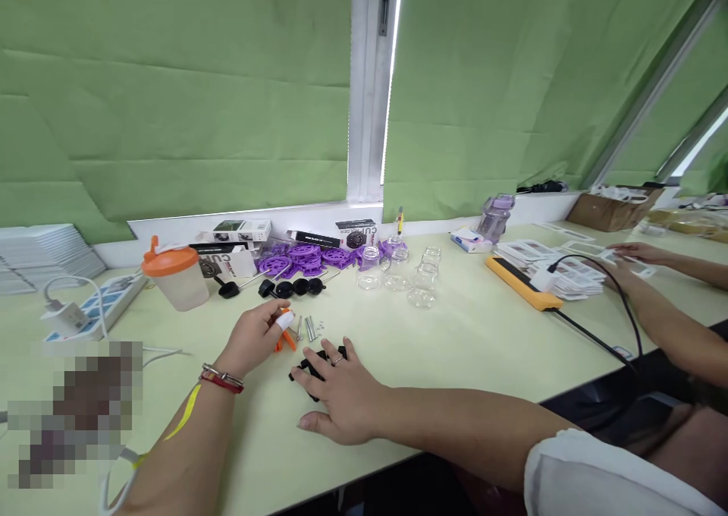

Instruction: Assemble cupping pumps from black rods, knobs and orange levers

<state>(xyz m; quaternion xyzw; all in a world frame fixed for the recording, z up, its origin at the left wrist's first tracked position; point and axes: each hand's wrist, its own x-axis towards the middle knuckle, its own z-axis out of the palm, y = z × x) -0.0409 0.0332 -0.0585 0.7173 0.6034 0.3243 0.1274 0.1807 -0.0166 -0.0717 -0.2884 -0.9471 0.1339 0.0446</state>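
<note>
My left hand (253,339) rests on the pale green table (455,334), fingers pinched round a small orange tool (286,340); a white wrap covers one fingertip. My right hand (335,391) lies flat with spread fingers on a black plastic part (310,368). Several silver screws (310,326) lie just beyond both hands. Further back sit black knobs with pins (290,287) and a heap of purple plastic parts (310,258).
An orange-lidded cup (174,273) and a power strip (108,300) stand at the left. Clear glass jars (398,269) and boxes line the back. Another person's hands (631,262) handle cards at the right, near a yellow device (520,281) and black cable.
</note>
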